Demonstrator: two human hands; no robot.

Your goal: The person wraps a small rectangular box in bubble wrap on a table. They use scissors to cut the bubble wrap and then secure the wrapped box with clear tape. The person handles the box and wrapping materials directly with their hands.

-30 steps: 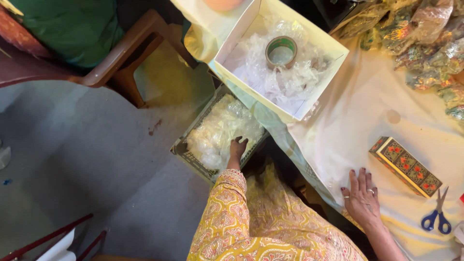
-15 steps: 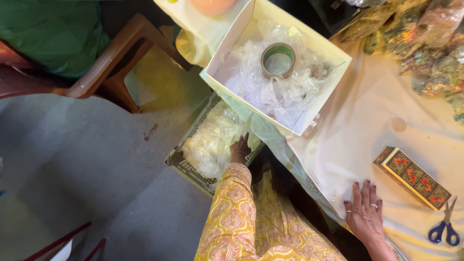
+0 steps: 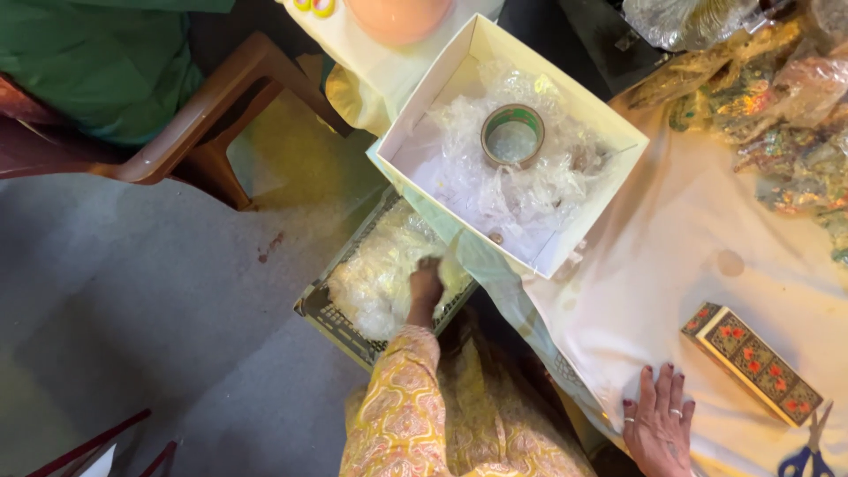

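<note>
My left hand [image 3: 425,290] reaches down into a dark plastic crate [image 3: 329,315] on the floor, its fingers buried in crumpled clear plastic wrap [image 3: 375,278]; whether it grips any I cannot tell. My right hand [image 3: 658,426] lies flat, fingers spread, on the white tablecloth [image 3: 671,265] near the table's edge. To its right lies a long painted box [image 3: 751,362] with red flowers.
A white open carton [image 3: 601,124] on the table holds more clear wrap and a tape roll [image 3: 512,134]. Blue scissors [image 3: 804,455] lie at the lower right. Shiny wrapped packets [image 3: 777,97] fill the far right. A wooden chair [image 3: 203,132] stands on the grey floor.
The view has shifted so everything sits lower and left in frame. My left hand has pushed deeper into the wrap in the crate. My right hand stays flat on the cloth.
</note>
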